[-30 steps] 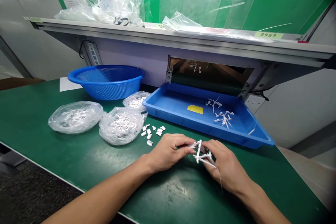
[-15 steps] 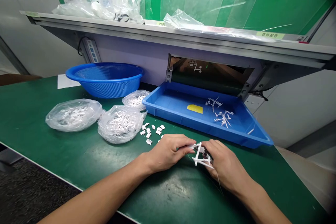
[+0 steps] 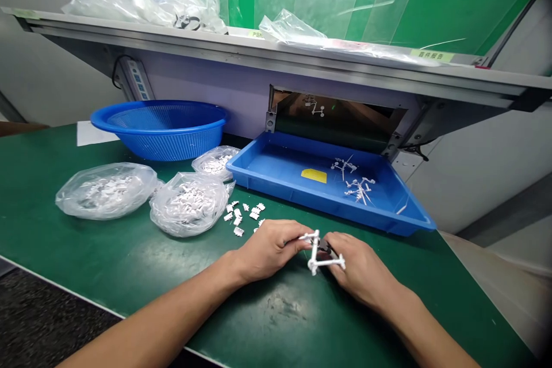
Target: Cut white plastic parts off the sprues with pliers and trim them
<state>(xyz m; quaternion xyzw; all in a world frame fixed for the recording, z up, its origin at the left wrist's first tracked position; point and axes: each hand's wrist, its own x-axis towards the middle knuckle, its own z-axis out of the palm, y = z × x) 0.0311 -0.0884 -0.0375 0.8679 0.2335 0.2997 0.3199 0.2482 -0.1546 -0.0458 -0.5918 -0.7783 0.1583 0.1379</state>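
Left fingers (image 3: 295, 230) pinch a thin, angular white frame (image 3: 314, 250); right fingers (image 3: 336, 237), curled just beside them, grip a dark tool (image 3: 324, 246).

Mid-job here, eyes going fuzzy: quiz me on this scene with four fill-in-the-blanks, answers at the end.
1. The branched plastic piece at the left hand and right hand is ____ in colour.
2. The loose small parts on the table lie nearer the ____ hand.
3. The flat card inside the blue tray is ____.
4. In the picture, the tray is to the ____ of the blue basket.

Missing words: white; left; yellow; right.
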